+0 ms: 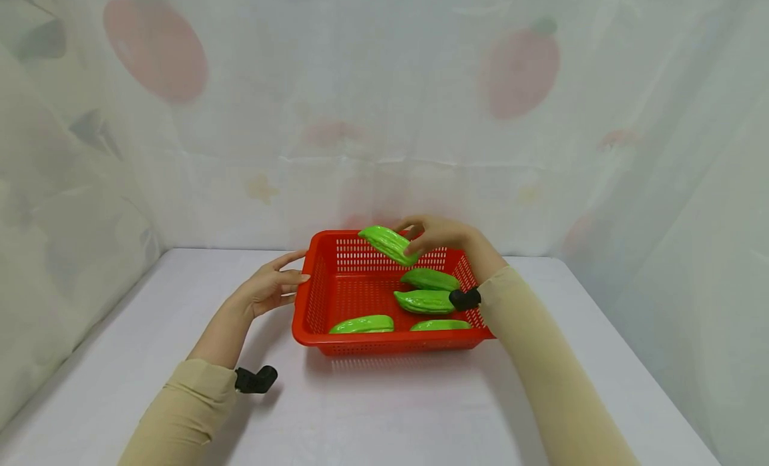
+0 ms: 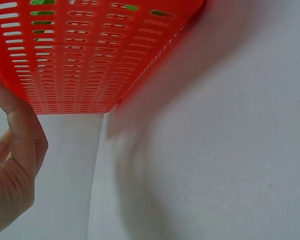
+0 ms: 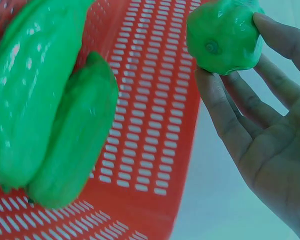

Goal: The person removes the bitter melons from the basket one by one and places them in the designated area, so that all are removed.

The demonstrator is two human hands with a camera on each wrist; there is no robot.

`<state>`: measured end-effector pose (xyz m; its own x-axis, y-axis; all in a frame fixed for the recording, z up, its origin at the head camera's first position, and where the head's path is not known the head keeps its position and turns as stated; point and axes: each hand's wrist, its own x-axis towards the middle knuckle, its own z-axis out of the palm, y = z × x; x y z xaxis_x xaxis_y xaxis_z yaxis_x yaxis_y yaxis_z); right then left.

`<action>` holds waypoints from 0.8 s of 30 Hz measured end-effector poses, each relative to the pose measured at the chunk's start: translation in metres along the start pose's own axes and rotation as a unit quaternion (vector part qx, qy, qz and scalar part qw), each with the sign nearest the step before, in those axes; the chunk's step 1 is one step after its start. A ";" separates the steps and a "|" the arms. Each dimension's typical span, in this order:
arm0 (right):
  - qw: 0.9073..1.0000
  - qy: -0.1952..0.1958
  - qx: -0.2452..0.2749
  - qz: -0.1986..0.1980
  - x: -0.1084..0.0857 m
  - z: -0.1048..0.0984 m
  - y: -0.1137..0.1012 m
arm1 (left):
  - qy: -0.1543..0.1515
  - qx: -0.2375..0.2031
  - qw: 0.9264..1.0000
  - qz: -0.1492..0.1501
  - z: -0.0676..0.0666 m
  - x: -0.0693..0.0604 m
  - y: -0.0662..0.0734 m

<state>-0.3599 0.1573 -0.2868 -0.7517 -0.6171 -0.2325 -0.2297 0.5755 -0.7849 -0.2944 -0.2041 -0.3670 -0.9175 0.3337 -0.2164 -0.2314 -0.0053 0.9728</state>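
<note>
A red plastic basket (image 1: 360, 349) with slotted walls stands on the table, with several green bitter melons inside. My left hand (image 1: 270, 286) grips its left rim, thumb at the top edge; the left wrist view shows those fingers (image 2: 22, 130) against the slotted wall. Over the back of the basket, my right hand (image 1: 438, 232) pinches one end of a light green bitter melon (image 1: 384, 242), which tilts down to the right. Beneath that hand lie two bitter melons (image 1: 425, 302) at the basket's right side. Another bitter melon (image 1: 363, 324) rests at the front left, partly behind the front rim.
A pale cloth covers the table (image 1: 372, 412). Behind it hangs a whitish curtain (image 1: 384, 119) with faded fruit prints, and similar sheets close off both sides. Each wrist carries a black strap mount (image 1: 257, 379).
</note>
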 end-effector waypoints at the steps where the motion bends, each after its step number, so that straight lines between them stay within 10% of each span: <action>1: 1.000 0.006 -0.004 -0.001 -0.002 -0.002 0.001 | 0.000 0.000 1.000 0.000 0.000 0.000 0.000; 24: 0.997 0.067 -0.010 0.025 -0.043 -0.041 0.021 | -0.002 -0.001 1.000 0.002 0.001 0.001 -0.001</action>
<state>-0.3583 0.2178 -0.2696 -0.8380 -0.5109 -0.1918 -0.2008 0.6154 -0.7622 -0.2949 -0.2029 -0.3679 -0.9173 0.3372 -0.2116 -0.2281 -0.0095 0.9736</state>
